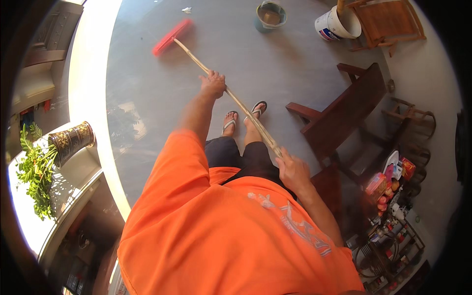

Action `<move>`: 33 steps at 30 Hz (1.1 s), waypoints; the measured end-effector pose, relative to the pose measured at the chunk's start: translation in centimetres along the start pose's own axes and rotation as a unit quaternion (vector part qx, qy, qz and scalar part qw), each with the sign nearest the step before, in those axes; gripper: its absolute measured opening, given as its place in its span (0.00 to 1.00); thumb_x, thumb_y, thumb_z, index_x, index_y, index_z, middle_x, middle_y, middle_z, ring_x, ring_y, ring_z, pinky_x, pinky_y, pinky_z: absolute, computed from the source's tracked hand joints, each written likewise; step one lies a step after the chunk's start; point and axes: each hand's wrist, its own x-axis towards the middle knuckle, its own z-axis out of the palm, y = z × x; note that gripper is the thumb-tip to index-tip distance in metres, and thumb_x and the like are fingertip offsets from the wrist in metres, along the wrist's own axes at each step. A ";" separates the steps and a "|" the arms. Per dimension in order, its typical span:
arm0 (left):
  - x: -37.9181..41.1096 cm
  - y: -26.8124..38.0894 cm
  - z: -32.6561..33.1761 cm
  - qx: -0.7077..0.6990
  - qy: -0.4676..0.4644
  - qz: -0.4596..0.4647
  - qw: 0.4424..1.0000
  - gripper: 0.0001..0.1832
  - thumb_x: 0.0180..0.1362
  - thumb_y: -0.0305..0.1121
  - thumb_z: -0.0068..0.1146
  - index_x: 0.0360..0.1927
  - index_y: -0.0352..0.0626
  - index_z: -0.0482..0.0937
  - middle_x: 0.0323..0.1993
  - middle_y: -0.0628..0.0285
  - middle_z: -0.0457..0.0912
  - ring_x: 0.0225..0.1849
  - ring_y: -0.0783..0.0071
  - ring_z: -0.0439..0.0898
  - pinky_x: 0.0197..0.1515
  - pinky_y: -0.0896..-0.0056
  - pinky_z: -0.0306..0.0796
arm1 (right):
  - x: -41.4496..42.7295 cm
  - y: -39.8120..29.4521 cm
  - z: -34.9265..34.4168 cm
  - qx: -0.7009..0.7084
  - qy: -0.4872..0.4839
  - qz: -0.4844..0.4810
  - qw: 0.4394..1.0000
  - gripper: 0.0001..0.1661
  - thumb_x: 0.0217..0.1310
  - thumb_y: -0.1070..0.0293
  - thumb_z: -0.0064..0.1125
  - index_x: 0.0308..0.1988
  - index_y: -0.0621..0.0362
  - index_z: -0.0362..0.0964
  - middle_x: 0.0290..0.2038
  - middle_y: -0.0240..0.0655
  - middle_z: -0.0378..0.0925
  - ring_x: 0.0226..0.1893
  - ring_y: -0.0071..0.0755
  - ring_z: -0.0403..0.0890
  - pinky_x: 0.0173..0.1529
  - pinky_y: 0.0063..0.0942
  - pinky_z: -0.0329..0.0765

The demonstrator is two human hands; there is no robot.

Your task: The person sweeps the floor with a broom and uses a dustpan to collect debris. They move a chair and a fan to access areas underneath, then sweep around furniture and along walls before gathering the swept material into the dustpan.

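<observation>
A long wooden-handled broom (241, 105) with a red head (172, 37) slants across the grey floor, its head at the upper left, blurred. My left hand (213, 84) grips the pole around its middle, in front of my feet. Nearer my body, my right hand (293, 169) is closed around the pole's lower end in the picture, by my waist. A small white scrap (187, 10) lies on the floor just beyond the broom head.
A lined bucket (271, 16) and a white bucket (333, 25) stand ahead, beside a wooden chair (391, 22). A dark wooden bench (344, 110) is at right, near a table of fruit (383, 201) and boxes. At left are a bright sill (88, 73) and a potted plant (37, 166).
</observation>
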 end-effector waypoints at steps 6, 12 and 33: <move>1.5 -1.1 -4.2 -0.069 0.090 0.092 0.989 0.19 0.64 0.49 0.56 0.46 0.45 0.81 0.51 0.57 0.77 0.64 0.58 0.68 0.55 0.40 0.68 | 2.0 1.6 -7.7 0.014 0.052 -0.057 0.997 0.19 0.64 0.59 0.59 0.49 0.58 0.75 0.23 0.47 0.79 0.25 0.55 0.82 0.30 0.47 0.77; 2.4 9.0 -6.3 -0.136 0.068 0.168 0.974 0.24 0.65 0.53 0.55 0.38 0.38 0.81 0.42 0.52 0.83 0.53 0.51 0.78 0.52 0.44 0.72 | -2.0 8.2 -14.9 0.005 0.084 -0.015 0.996 0.16 0.60 0.60 0.64 0.46 0.55 0.77 0.23 0.45 0.78 0.24 0.53 0.81 0.28 0.45 0.76; 11.9 18.9 -16.1 -0.009 -0.067 0.418 0.906 0.19 0.64 0.47 0.55 0.39 0.39 0.82 0.42 0.48 0.83 0.55 0.48 0.77 0.49 0.37 0.74 | -3.5 2.6 -22.2 0.064 0.073 0.224 0.970 0.19 0.62 0.63 0.62 0.50 0.62 0.77 0.27 0.47 0.80 0.28 0.53 0.82 0.34 0.44 0.77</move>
